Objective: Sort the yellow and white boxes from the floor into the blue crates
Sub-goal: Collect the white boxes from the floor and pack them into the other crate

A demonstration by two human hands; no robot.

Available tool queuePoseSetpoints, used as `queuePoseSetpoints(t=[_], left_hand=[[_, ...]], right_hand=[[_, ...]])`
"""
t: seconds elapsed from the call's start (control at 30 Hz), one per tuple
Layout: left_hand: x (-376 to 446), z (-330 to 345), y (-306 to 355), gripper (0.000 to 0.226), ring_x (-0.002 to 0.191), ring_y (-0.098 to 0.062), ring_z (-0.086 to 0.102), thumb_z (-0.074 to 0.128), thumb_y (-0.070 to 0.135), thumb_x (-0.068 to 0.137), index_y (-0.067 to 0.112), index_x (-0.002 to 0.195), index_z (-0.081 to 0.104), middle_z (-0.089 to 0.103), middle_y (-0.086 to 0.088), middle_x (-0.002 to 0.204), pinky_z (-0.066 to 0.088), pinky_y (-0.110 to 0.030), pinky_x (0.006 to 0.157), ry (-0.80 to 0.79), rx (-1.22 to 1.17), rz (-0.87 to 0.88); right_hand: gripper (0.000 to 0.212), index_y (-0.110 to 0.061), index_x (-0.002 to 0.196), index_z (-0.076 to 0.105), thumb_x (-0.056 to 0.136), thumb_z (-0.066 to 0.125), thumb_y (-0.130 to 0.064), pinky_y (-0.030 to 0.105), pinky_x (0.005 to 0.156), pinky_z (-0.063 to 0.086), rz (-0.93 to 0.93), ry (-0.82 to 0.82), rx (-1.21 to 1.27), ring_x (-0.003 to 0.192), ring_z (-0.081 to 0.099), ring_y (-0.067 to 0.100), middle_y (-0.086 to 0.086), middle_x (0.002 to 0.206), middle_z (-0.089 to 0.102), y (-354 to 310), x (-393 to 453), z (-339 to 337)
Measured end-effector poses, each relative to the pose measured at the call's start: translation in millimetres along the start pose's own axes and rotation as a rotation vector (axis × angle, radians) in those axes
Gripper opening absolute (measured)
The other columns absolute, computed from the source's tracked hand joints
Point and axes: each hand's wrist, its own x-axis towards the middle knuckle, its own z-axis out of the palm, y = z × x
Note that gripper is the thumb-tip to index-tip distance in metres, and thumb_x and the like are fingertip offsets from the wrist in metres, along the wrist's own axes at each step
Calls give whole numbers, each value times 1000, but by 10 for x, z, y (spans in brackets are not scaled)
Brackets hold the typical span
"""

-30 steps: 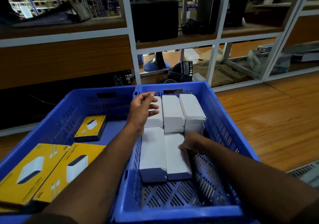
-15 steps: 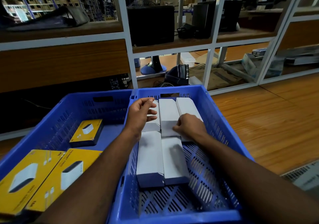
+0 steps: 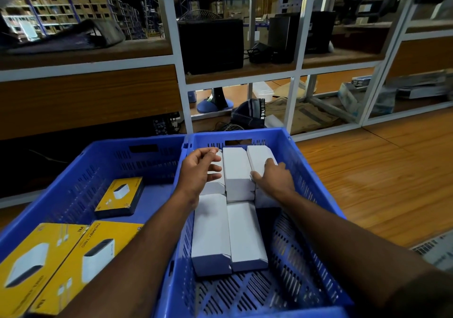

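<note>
two blue perforated plastic crates stand side by side on a brown wood-grain floor (image 3: 382,182), their inner walls touching. the right-hand blue crate (image 3: 316,195) holds plain white cardboard boxes lying flat: three in a far row against the back wall, two longer-looking ones in a near row in front of them, the pair touching along their long sides. the left hand (image 3: 199,170) reaches over the wall between the crates, fingers curled around the far-left white box (image 3: 217,168). the right hand (image 3: 274,178) rests on the far-right white box (image 3: 258,157), fingers bent over its near end, gripping it. the far-middle white box (image 3: 235,170) sits between the two hands, and the two near white boxes (image 3: 228,234) lie untouched below the wrists. the left-hand blue crate (image 3: 81,170) holds yellow printed boxes: one small yellow box (image 3: 120,196) lying apart near the middle, and two larger yellow boxes (image 3: 56,261) side by side at the near corner. behind the crates stands a white-framed shelving unit (image 3: 176,72).
</note>
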Motion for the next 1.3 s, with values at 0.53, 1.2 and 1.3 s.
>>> queuePoseSetpoints(t=[0.53, 1.2, 1.3], left_hand=[[-43, 66, -35, 45, 102, -24, 71, 61, 39, 99, 14, 135, 49, 64, -8, 123, 63, -42, 81, -187, 67, -168], [12, 15, -172, 29, 116, -18, 61, 63, 32, 99, 18, 124, 57, 55, -4, 132, 55, -39, 100, -216, 335, -125], [3, 11, -180, 30, 116, -19, 61, 62, 33, 99, 19, 125, 56, 56, -4, 132, 55, -41, 101, -224, 339, -131]], right_hand=[[79, -9, 136, 38, 77, 63, -54, 42, 81, 49, -138, 213, 202, 108, 57, 39, 18, 117, 63, -292, -572, -583], [127, -7, 152, 1, 66, 78, -61, 33, 90, 47, -133, -531, -60, 120, 56, 31, 15, 136, 56, -43, -1292, -368], [116, -5, 145, 18, 65, 77, -64, 33, 83, 45, -138, -509, -122, 116, 58, 32, 15, 132, 59, 0, -1252, -286]])
